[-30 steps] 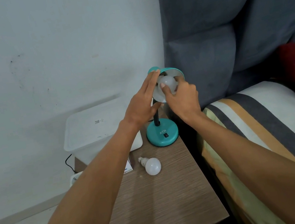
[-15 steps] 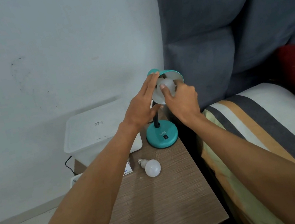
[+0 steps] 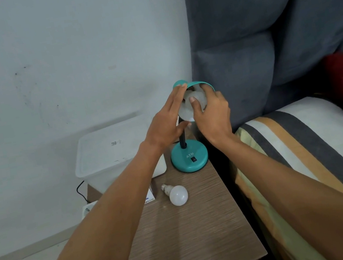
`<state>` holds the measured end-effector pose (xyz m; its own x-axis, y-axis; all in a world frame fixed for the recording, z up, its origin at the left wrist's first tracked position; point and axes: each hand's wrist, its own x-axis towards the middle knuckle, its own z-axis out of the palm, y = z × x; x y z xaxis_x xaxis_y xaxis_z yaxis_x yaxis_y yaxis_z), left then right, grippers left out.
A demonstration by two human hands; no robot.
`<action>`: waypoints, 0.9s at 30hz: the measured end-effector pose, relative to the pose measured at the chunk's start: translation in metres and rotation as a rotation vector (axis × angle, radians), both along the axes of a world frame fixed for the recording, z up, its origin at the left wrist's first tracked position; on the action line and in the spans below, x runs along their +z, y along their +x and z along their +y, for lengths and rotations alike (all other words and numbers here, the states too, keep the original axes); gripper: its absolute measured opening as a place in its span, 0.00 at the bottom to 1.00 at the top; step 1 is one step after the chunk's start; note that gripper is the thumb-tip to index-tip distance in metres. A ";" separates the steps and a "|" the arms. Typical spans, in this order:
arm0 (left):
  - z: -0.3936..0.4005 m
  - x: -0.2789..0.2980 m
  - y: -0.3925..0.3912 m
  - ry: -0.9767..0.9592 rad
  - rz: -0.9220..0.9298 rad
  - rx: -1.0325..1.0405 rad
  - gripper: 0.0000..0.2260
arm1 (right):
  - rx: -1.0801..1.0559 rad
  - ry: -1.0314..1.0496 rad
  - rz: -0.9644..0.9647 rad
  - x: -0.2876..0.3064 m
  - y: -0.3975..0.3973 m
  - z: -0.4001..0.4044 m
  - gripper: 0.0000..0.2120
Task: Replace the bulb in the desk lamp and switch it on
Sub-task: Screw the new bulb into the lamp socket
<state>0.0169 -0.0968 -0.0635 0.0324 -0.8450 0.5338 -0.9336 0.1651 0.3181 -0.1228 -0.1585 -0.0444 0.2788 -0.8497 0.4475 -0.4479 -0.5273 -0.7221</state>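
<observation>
A teal desk lamp stands at the back of a wooden bedside table; its round base carries a small black switch. My left hand lies with straight fingers against the left side of the teal shade, steadying it. My right hand grips a white bulb sitting inside the shade, thumb and fingers curled round it. A second white bulb lies loose on the table in front of the base.
A translucent plastic box sits left of the lamp by the wall. A small carton peeks out beside my left forearm. A black cable drops behind the table. A striped mattress and grey headboard border the right.
My right hand's fingers have shifted round the bulb in the shade, a slight twist. The left hand stays against the shade. The loose bulb has not moved.
</observation>
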 end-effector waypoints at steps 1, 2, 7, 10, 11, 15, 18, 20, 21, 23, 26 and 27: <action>0.000 0.000 0.000 0.001 -0.005 0.002 0.41 | 0.025 -0.032 0.005 0.000 0.000 0.002 0.18; 0.000 0.000 0.001 0.001 -0.005 0.003 0.41 | 0.046 -0.044 0.021 0.000 0.000 0.002 0.18; 0.000 0.000 0.002 0.003 0.007 -0.003 0.41 | 0.091 -0.039 0.088 -0.008 -0.003 -0.003 0.25; 0.000 0.000 0.001 -0.006 -0.001 -0.009 0.42 | -0.008 0.129 0.026 -0.002 0.001 -0.007 0.23; 0.000 0.001 0.001 -0.007 -0.002 -0.010 0.42 | -0.018 0.128 0.033 0.000 0.002 -0.007 0.24; -0.001 -0.002 0.002 -0.004 -0.004 -0.012 0.42 | 0.089 -0.168 0.073 -0.002 -0.002 -0.004 0.21; -0.002 -0.003 0.002 -0.006 0.014 -0.012 0.41 | 0.150 -0.218 0.178 -0.008 -0.003 -0.006 0.28; -0.003 -0.003 0.003 -0.003 0.009 -0.013 0.42 | 0.136 -0.151 0.152 -0.008 -0.004 -0.007 0.28; -0.003 -0.002 0.003 0.001 0.004 -0.010 0.43 | 0.129 -0.102 0.098 -0.006 -0.004 -0.007 0.27; -0.004 -0.002 0.004 0.001 0.003 -0.005 0.44 | 0.122 -0.021 0.017 -0.002 -0.003 -0.007 0.26; -0.004 -0.003 0.003 -0.001 0.009 -0.004 0.43 | 0.126 -0.080 0.072 -0.001 -0.003 -0.007 0.27; -0.004 -0.003 0.002 -0.002 0.008 -0.003 0.42 | 0.138 -0.108 0.110 -0.002 -0.004 -0.007 0.29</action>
